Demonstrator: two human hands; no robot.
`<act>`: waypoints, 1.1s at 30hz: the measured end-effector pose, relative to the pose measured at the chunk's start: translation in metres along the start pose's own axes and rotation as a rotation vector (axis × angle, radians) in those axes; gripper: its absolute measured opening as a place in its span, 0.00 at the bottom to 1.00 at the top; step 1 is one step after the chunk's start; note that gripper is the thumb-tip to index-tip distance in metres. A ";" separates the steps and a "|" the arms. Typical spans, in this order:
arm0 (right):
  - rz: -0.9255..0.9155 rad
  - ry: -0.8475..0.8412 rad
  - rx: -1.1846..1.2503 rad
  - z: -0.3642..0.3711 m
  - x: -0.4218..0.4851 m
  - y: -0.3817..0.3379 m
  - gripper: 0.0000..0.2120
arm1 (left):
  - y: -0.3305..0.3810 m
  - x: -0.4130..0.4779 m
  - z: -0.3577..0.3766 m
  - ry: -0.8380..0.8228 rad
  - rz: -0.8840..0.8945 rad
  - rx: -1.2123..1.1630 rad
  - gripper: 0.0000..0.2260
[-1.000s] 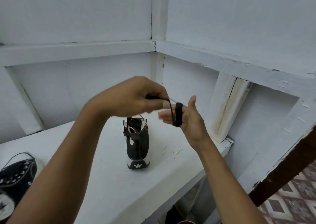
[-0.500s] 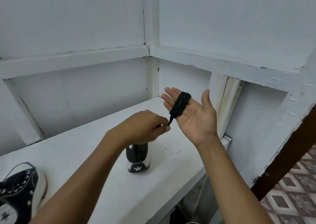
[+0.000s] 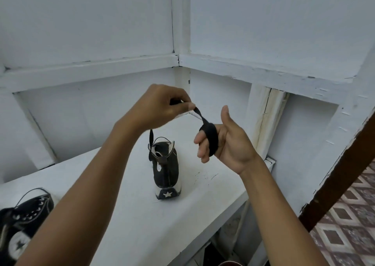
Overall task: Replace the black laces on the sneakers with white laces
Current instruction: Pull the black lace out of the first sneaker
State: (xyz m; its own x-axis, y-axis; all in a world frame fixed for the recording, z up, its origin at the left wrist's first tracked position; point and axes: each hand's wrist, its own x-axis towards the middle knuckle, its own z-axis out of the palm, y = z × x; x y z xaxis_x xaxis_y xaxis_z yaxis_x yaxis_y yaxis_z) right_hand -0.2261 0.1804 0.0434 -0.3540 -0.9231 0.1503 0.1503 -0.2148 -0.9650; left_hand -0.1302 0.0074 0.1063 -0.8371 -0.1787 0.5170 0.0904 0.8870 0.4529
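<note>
While the left hand (image 3: 160, 107) pinches the black lace (image 3: 210, 138) between thumb and fingers (image 3: 182, 108), the lace runs down to the right hand (image 3: 231, 144) and coils round its loosely bent fingers (image 3: 202, 154), thumb raised clear. A loose end hangs below the left fingers, over the sneaker (image 3: 166, 170) on the bench (image 3: 132, 225).

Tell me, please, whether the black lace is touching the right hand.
Touching. The head view shows the black lace wrapped around fingers of the right hand; the left hand pinches it.
</note>
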 end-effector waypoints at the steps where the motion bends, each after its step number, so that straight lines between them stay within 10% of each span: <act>1: -0.020 -0.016 0.103 0.002 0.000 -0.002 0.41 | -0.007 -0.001 0.010 -0.002 -0.027 0.025 0.07; 7: -0.286 0.128 0.521 -0.005 0.007 0.001 0.39 | -0.002 -0.027 0.049 -0.455 -0.023 0.178 0.10; 11: -0.216 0.370 0.008 -0.015 0.008 0.011 0.35 | 0.022 -0.032 0.037 -0.637 0.008 0.153 0.11; 15: -0.050 0.345 -0.391 -0.009 -0.001 0.014 0.39 | 0.038 -0.022 0.003 -0.518 0.060 0.072 0.07; 22: 0.008 0.137 -0.041 -0.007 -0.005 0.002 0.44 | -0.003 0.005 0.008 -0.119 -0.047 0.009 0.09; 30: -0.243 0.185 0.568 -0.015 0.001 0.006 0.39 | 0.003 -0.021 0.071 -0.532 -0.045 0.217 0.14; 33: -0.226 0.315 0.344 -0.027 0.005 0.014 0.40 | 0.019 -0.026 0.073 -0.661 -0.006 0.230 0.13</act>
State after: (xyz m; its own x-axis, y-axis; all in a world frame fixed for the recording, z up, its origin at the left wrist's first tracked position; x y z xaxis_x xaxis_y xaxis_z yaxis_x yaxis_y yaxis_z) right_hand -0.2504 0.1815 0.0250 -0.6658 -0.7117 0.2240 0.3138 -0.5395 -0.7814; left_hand -0.1461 0.0601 0.0486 -0.9965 0.0476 -0.0688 0.0289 0.9675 0.2514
